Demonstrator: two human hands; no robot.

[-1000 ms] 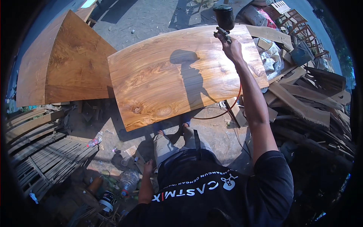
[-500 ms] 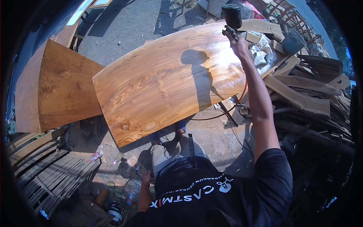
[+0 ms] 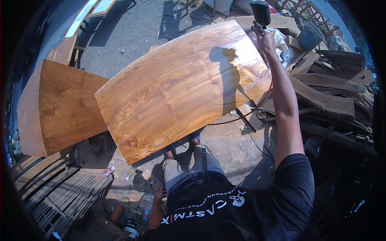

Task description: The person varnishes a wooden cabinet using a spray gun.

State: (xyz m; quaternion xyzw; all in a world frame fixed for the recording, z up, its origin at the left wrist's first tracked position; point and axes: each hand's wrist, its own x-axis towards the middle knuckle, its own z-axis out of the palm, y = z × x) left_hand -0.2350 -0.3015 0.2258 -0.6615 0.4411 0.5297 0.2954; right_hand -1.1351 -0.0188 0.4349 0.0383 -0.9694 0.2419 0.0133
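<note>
My right arm reaches out to the far right. My right hand is closed around a spray gun with a black cup on top. The gun is at the right end of a glossy brown wooden board, and its shadow falls on the grain. An orange-red hose passes behind my forearm and runs below the board's right corner. Down by my left thigh, my left hand is closed with a small pale thing at its fingers, too small to make out.
A second wooden panel stands left of the board. Scrap planks are piled at the right, beside a grey bucket and white sheeting. A slatted bamboo rack, a plastic bottle and a large clear jug lie lower left.
My right hand has carried the spray gun a little right, beyond the board's right edge. Its shadow has slid right across the wood. The view has shifted slightly; my left hand stays low.
</note>
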